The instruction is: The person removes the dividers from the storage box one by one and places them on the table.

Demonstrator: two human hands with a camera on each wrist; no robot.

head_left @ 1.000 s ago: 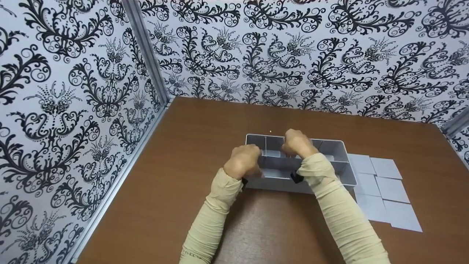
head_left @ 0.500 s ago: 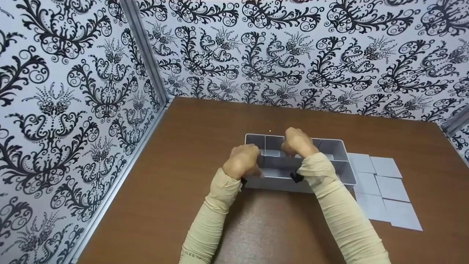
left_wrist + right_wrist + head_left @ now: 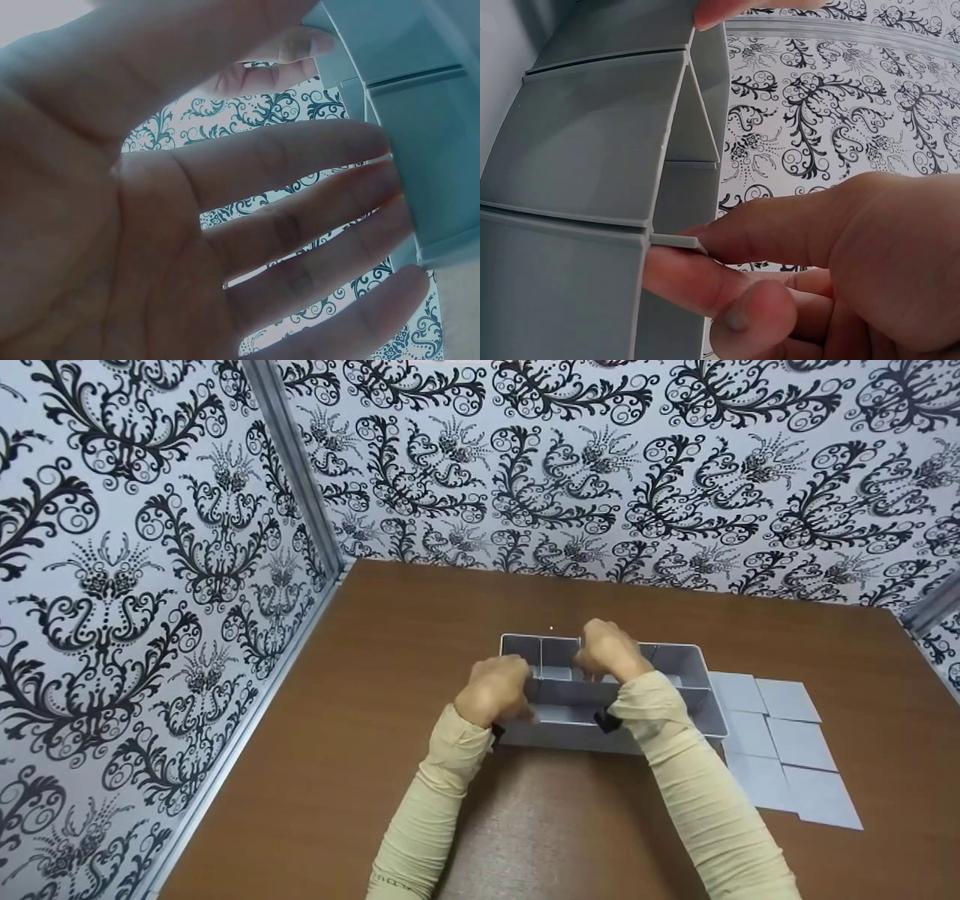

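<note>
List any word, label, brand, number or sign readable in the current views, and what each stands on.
None can be read.
Left sleeve: a short row of dark marks near its lower end, too small and blurred to make out; I cannot tell if it is lettering.
Grey divided box and white squares: no text visible.
Walls: black scrollwork only, no lettering visible.

smooth plastic tray (image 3: 568,738), glossy wooden tabletop (image 3: 375,682)
</note>
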